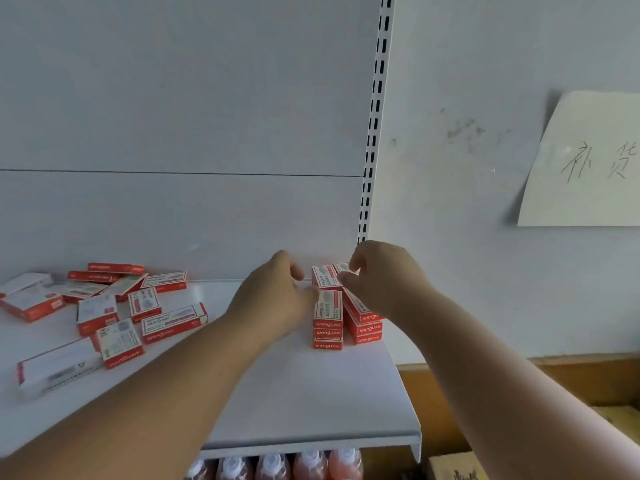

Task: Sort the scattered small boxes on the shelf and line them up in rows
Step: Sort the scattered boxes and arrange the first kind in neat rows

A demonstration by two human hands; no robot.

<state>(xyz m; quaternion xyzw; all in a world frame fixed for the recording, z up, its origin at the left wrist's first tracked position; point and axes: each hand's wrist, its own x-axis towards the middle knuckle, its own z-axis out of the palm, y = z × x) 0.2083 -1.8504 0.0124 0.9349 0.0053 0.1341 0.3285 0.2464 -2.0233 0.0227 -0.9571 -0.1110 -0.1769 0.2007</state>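
Bare shelf (304,386) front-centre, scattered boxes (114,306) left, stacked boxes (328,318) right

The right hand (379,275) covers most of the far red-and-white cardboard boxes (325,276) in the stacks, so whether its curled fingers pinch one cannot be told. The white paper sheet with handwriting (585,164) is cut by the right edge. The orange-filled plastic bottles (311,465) below the shelf are cut by the bottom edge. Small print on the scattered red-and-white boxes (121,337) is unreadable.
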